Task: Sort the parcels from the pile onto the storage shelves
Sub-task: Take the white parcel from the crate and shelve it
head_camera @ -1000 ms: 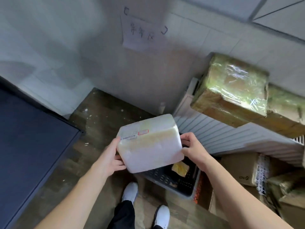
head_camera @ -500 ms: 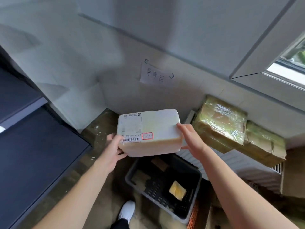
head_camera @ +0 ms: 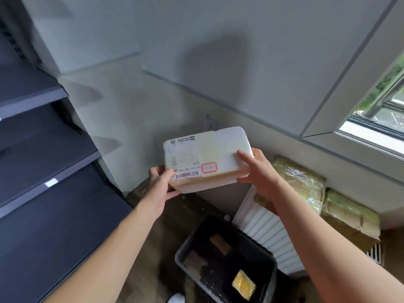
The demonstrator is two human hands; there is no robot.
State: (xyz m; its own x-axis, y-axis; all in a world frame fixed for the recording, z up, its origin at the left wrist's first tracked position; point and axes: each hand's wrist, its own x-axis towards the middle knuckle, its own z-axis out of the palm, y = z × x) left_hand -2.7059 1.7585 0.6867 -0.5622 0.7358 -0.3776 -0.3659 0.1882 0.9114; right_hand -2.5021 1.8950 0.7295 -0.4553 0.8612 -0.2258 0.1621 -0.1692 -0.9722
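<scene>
Dark storage shelves point(head_camera: 50, 136) at left, wrapped boxes point(head_camera: 306, 186) on radiator point(head_camera: 269, 232) at right, black crate point(head_camera: 227, 261) below. White parcel point(head_camera: 207, 158) held mid-air — left hand point(head_camera: 160, 182) and right hand point(head_camera: 258, 171) clamp its ends.

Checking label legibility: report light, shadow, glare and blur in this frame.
Head view: daylight enters from the window; a soft shadow falls on the wall above the white parcel; glare on the plastic-wrapped boxes; shelves blurred and bent by the wide lens; label small print unreadable.
</scene>
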